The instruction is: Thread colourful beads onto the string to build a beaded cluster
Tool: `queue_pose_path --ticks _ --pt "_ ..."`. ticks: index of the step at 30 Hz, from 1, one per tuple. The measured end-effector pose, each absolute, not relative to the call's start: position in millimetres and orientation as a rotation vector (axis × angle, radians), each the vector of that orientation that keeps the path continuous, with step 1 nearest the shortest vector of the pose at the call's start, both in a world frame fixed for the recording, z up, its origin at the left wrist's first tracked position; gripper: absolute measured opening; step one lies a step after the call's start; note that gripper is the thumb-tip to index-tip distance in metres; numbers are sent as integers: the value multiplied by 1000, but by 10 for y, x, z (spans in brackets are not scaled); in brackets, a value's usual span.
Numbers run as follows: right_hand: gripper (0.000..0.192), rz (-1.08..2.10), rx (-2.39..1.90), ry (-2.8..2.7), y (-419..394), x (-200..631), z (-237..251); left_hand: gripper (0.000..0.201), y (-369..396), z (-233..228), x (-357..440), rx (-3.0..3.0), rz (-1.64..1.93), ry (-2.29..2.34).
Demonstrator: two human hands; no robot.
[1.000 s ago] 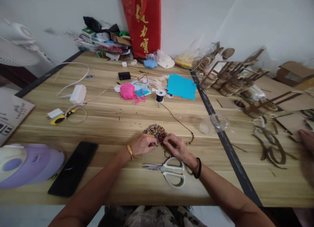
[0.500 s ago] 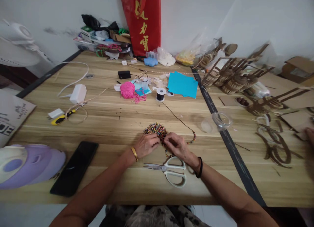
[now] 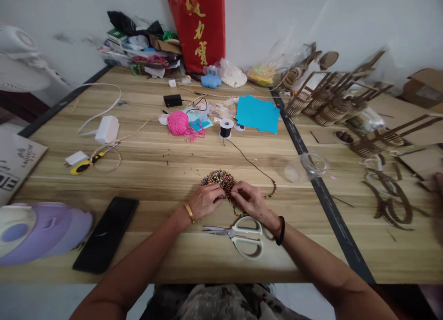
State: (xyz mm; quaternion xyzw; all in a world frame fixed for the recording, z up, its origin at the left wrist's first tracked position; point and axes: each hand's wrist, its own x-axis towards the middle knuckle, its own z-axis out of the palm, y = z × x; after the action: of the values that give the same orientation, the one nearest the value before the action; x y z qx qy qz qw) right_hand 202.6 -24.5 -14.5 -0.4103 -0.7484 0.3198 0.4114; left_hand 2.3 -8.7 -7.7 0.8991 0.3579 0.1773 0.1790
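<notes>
A pile of small multicoloured beads [image 3: 218, 176] lies on the wooden table in front of me. My left hand [image 3: 208, 199] rests at its near left edge, thumb and fingers pinched together; whatever is between them is too small to make out. On the pile's right side my right hand [image 3: 249, 198] has its fingertips closed on the thin beaded cord. Black cord [image 3: 251, 162] leads from a spool [image 3: 226, 128] to a strung row of beads [image 3: 274, 189], passing by my right hand. White-handled scissors [image 3: 238, 235] lie slightly open just below my hands.
A black phone [image 3: 105, 234] and a purple-white device [image 3: 48, 232] sit at left. Pink yarn [image 3: 178, 123] and blue sheets [image 3: 258, 114] lie further back. A clear round container [image 3: 313, 165] stands right, near woven baskets [image 3: 327, 105]. Part of another person's hand [image 3: 439, 179] shows at the right edge.
The whole view has shifted slightly, with most table items sitting a little higher. My hands stay at the bead pile in nearly the same pose.
</notes>
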Motion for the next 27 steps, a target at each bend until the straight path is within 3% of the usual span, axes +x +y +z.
queue_pose_path --ticks 27 --pt "17 866 -1089 -1866 -272 2078 -166 14 -101 -57 38 2642 382 1013"
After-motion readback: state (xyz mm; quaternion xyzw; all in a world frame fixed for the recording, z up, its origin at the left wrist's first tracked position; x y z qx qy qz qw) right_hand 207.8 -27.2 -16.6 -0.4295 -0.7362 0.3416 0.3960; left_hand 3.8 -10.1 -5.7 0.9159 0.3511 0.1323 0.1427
